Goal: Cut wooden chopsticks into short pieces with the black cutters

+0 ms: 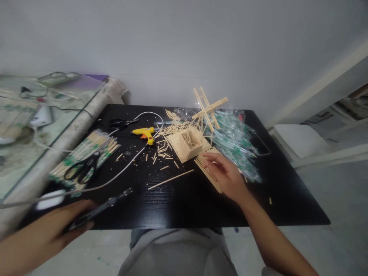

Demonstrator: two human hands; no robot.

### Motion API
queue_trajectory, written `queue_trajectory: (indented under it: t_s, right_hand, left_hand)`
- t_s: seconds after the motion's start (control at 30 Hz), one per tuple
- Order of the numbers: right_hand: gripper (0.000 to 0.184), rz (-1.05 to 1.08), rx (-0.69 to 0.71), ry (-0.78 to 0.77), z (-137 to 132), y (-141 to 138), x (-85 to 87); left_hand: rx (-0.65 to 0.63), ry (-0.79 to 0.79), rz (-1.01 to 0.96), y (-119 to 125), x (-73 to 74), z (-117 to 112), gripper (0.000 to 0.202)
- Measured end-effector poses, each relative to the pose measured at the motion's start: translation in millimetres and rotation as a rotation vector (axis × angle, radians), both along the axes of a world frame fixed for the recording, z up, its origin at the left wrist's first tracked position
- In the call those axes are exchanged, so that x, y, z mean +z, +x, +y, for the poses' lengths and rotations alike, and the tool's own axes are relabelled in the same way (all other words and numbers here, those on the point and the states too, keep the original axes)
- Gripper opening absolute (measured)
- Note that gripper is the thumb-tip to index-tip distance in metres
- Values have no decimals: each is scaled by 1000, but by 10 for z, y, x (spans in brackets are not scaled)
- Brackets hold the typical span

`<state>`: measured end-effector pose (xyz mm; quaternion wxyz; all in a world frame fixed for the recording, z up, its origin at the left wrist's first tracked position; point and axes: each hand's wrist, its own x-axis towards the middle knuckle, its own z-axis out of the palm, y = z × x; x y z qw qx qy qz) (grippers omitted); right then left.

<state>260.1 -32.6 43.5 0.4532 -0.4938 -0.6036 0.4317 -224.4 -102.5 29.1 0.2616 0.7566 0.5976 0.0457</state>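
Observation:
My left hand (69, 218) is closed around a dark, long plier-like tool (107, 205), blurred, its narrow metal tip pointing to the right over the table's front part. My right hand (222, 172) rests at a flat row of thin wooden sticks (211, 178). Its fingers are bent together; anything between the fingertips is hidden. Just beyond it, a box-like structure of sticks (189, 145) stands on a square stick base (182, 157), with loose short pieces inside. Behind that rises a windmill-like stick frame (207, 109) with crossed blades. One single stick (171, 179) lies in front.
A yellow glue gun (145, 133) with a white cable lies left of centre among cut stick pieces (163, 149). Black-handled scissors (83, 168) rest on wrapped sticks (73, 153) at left. Green-and-clear wrappers (237, 140) pile up at right. A glass-topped surface (17, 161) borders the black table (161, 207).

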Motion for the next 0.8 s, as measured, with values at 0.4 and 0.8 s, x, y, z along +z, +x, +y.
queue_trajectory:
  t_s: [0.4,0.8]
  right_hand:
    - [18,118,76,212,351,-426,581]
    - [16,149,-172,375,489,-620,1012]
  left_hand:
    - [-7,387,-245,1868,925,797,35]
    - [-58,684,-111,2152,1344,1272,31]
